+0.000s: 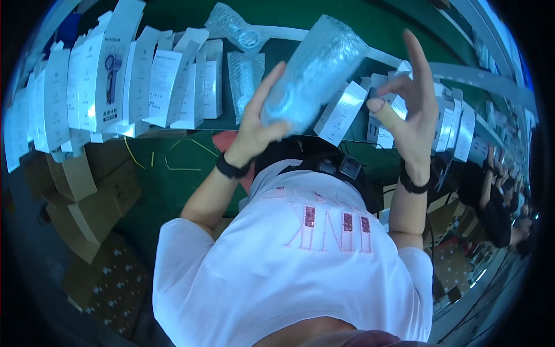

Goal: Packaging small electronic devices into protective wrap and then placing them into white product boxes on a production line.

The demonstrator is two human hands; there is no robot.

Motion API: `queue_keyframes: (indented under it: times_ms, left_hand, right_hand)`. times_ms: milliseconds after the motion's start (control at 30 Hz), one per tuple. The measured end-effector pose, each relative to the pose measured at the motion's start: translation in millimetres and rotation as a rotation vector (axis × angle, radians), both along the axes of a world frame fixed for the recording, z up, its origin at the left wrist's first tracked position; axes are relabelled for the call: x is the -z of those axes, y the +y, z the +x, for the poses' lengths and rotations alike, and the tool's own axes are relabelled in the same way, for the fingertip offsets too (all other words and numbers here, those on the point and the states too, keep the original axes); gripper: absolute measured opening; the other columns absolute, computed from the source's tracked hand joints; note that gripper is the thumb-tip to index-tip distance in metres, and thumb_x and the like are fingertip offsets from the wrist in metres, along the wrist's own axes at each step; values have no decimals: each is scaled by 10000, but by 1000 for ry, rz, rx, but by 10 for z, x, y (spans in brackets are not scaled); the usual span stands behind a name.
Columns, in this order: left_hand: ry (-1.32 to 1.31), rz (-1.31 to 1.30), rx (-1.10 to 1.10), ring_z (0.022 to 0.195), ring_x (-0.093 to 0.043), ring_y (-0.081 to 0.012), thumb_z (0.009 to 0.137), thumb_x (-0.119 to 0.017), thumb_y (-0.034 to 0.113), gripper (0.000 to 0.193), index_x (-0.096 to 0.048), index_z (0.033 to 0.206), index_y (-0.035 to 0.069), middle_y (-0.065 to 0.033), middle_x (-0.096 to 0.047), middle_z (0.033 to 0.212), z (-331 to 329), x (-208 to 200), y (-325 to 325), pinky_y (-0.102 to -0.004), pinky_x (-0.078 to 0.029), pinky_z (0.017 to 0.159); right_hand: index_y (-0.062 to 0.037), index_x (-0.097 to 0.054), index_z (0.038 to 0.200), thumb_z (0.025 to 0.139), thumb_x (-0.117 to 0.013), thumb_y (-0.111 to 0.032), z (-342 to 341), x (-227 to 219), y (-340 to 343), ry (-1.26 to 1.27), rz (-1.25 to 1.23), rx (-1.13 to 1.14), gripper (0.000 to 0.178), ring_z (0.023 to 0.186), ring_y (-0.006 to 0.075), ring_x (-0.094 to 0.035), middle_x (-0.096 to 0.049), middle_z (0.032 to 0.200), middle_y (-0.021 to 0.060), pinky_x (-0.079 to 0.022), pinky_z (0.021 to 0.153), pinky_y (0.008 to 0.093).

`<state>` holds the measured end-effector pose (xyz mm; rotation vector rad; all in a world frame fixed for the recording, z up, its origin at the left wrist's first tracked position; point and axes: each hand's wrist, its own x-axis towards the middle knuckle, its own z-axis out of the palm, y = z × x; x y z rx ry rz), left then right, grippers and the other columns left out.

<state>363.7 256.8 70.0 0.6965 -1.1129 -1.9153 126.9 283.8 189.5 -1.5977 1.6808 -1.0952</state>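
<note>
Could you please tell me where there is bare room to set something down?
Bare: dark bench between the loose bubble-wrapped packets and the packet in the left hand; also green surface beyond the pale strip. Crowded: white boxes along both sides.

tall white box (pixel 108 75): dark characters | neighbouring boxes (pixel 164 84): illegible small print | white shirt (pixel 289 283): pink capitals

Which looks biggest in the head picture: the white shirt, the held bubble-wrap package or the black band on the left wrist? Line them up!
Largest first:
1. White shirt
2. Bubble-wrap package, held in the left hand
3. Black band on the left wrist
Nearness to the camera may enlarge the shirt.
</note>
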Motion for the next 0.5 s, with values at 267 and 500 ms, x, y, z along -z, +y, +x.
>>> queue_keyframes:
  times_ms: [267, 500]
  left_hand:
    - [629, 821, 251, 1323, -362, -319, 582, -676, 33, 1074, -135, 1497, 189, -132, -322, 1455, -224, -363, 477, -535, -317, 1068]
    - [635, 877, 281, 1289, -388, -370, 537, -671, 38, 1083, -164, 1472, 244, -144, -339, 1429, -328, -383, 441, -614, -352, 1016]
  right_hand:
    - [12, -649, 908, 635, -722, -21, 206, -432, 212, 476, -532, -314, 284, 574, 183, -527, -605, 832, 126, -421, 473, 245]
    - [-19, -658, 960, 667, -733, 66, 168, -539, 373, 412, -417, -181, 315, 712, 214, -580, -597, 874, 111, -463, 607, 280]
